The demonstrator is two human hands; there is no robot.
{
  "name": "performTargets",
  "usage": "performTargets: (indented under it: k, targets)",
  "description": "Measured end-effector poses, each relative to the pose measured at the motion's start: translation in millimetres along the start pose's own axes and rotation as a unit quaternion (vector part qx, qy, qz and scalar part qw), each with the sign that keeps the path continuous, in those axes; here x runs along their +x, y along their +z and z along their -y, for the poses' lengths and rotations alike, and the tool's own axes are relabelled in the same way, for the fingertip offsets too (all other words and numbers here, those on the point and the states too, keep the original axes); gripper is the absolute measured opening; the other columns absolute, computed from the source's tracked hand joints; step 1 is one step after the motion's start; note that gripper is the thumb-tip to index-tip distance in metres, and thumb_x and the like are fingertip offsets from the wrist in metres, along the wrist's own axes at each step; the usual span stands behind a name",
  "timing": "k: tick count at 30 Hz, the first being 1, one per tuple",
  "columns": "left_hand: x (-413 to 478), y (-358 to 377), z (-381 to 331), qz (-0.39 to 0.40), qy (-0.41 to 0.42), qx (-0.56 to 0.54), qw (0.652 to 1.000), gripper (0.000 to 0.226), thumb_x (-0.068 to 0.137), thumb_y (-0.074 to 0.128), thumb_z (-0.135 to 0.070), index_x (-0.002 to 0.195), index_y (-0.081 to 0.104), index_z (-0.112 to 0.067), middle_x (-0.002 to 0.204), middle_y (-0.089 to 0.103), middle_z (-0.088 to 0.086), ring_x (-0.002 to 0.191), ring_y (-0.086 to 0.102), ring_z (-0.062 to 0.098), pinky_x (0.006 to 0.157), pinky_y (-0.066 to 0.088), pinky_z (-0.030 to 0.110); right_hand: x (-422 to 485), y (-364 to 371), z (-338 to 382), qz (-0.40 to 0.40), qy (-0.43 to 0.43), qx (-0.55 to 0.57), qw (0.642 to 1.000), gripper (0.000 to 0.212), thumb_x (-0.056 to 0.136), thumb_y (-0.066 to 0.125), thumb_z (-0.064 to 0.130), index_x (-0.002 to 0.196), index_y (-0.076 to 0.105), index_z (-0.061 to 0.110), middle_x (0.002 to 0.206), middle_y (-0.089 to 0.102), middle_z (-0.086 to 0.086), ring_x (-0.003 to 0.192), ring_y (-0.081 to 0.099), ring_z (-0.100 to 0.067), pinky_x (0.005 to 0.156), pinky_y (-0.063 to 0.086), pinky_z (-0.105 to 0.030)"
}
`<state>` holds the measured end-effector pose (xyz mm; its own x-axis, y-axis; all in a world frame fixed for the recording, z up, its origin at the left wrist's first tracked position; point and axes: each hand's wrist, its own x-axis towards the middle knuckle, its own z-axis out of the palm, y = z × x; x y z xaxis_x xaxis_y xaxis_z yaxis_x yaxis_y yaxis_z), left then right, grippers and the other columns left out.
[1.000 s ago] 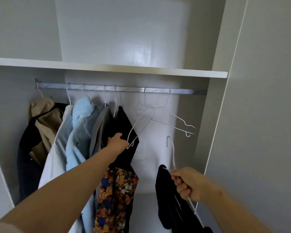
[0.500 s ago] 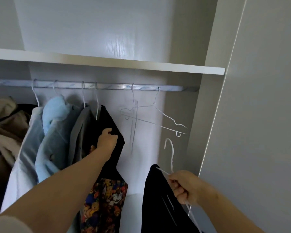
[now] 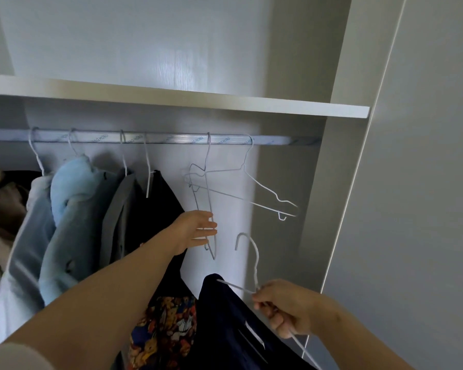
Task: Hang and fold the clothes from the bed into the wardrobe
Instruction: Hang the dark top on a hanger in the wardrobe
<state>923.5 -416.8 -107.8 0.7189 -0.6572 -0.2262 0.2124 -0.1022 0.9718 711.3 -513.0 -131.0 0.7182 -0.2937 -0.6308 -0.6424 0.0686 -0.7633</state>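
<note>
My right hand (image 3: pixel 289 308) grips a white wire hanger (image 3: pixel 253 260) carrying a dark navy garment (image 3: pixel 225 324); its hook is below the wardrobe rail (image 3: pixel 171 138). With straight fingers, my left hand (image 3: pixel 198 228) touches an empty wire hanger (image 3: pixel 207 198) that hangs edge-on from the rail. A second empty hanger (image 3: pixel 262 193) hangs to its right. Left of my hand hang a black garment (image 3: pixel 155 209), a grey one (image 3: pixel 118 209), a light blue shirt (image 3: pixel 72 198) and a pale one (image 3: pixel 35 209).
A white shelf (image 3: pixel 198 101) runs above the rail. The wardrobe's side panel (image 3: pixel 318 209) and a white door (image 3: pixel 425 209) close off the right. A colourful patterned cloth (image 3: pixel 166 327) hangs low under the black garment. Brown and dark clothes (image 3: pixel 0 198) fill the far left.
My left hand left the black garment and moved right to the empty hanger, fingers now straight. The view shifted right. My right hand still holds the hanger with the navy garment.
</note>
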Motion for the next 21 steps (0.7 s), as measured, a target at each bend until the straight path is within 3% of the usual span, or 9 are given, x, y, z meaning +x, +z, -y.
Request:
performTargets:
  k: [3,5,7,9,12,17,21]
  targets:
    - [2.8,-10.9,-6.8,-0.074,0.019,0.049,0.996,0.015,0.096,0.044,-0.009,0.1,0.058,-0.012,0.1,0.061,0.011,0.076,0.058,0.016,0.068,0.046,0.027,8.1,9.6,7.4,0.019,-0.003,-0.002,1.0,0.031,0.096,0.043,0.015,0.066,0.046,0.012,0.046,0.036,0.004,0.032,0.028,-0.007,0.035,0.021,-0.01]
    - [8.2,-23.7,-8.0,-0.123,0.085,0.132,0.98,0.02,0.094,0.042,-0.004,0.097,0.059,-0.012,0.103,0.061,0.012,0.077,0.058,0.018,0.069,0.047,0.027,15.6,17.6,14.9,0.028,-0.009,0.009,1.0,0.031,0.096,0.042,0.013,0.065,0.046,0.012,0.046,0.036,0.002,0.034,0.028,-0.008,0.036,0.022,-0.011]
    - [11.7,-40.3,-8.4,-0.166,0.177,0.299,0.923,0.026,0.093,0.043,-0.004,0.104,0.063,-0.014,0.109,0.062,0.008,0.092,0.059,0.021,0.081,0.048,0.029,22.7,28.3,26.2,0.031,-0.02,0.029,0.999,0.03,0.094,0.041,0.009,0.065,0.046,0.011,0.047,0.038,0.001,0.034,0.031,-0.009,0.035,0.024,-0.013]
    - [13.7,-56.0,-10.9,-0.196,0.262,0.432,0.84,0.027,0.091,0.046,-0.003,0.107,0.066,-0.013,0.112,0.062,0.004,0.104,0.056,0.022,0.086,0.046,0.029,29.5,39.9,40.0,0.021,-0.044,0.055,0.997,0.027,0.091,0.041,0.004,0.065,0.047,0.009,0.049,0.04,-0.001,0.035,0.034,-0.01,0.036,0.026,-0.014]
    - [17.2,-75.8,-20.2,-0.239,0.32,0.512,0.761,0.029,0.088,0.049,-0.004,0.111,0.066,-0.013,0.121,0.061,0.003,0.116,0.049,0.025,0.092,0.04,0.032,41.1,55.2,66.8,-0.002,-0.105,0.081,0.991,0.025,0.091,0.041,0.001,0.067,0.049,0.007,0.053,0.043,-0.002,0.035,0.034,-0.009,0.034,0.024,-0.014]
    - [24.4,-106.4,-39.5,-0.245,0.292,0.543,0.748,0.033,0.089,0.05,-0.008,0.119,0.06,-0.017,0.128,0.053,0.001,0.122,0.041,0.021,0.099,0.034,0.031,58.7,69.2,123.5,-0.032,-0.18,0.125,0.975,0.03,0.093,0.033,-0.001,0.068,0.05,0.005,0.054,0.042,-0.003,0.031,0.025,-0.006,0.03,0.014,-0.013]
    - [33.9,-127.5,-47.8,-0.237,0.264,0.536,0.766,0.03,0.088,0.052,-0.011,0.116,0.061,-0.019,0.126,0.05,-0.002,0.119,0.044,0.021,0.097,0.039,0.035,69.1,73.4,172.4,-0.049,-0.225,0.135,0.964,0.031,0.092,0.031,-0.003,0.067,0.048,0.004,0.055,0.041,-0.004,0.03,0.024,-0.005,0.028,0.016,-0.014]
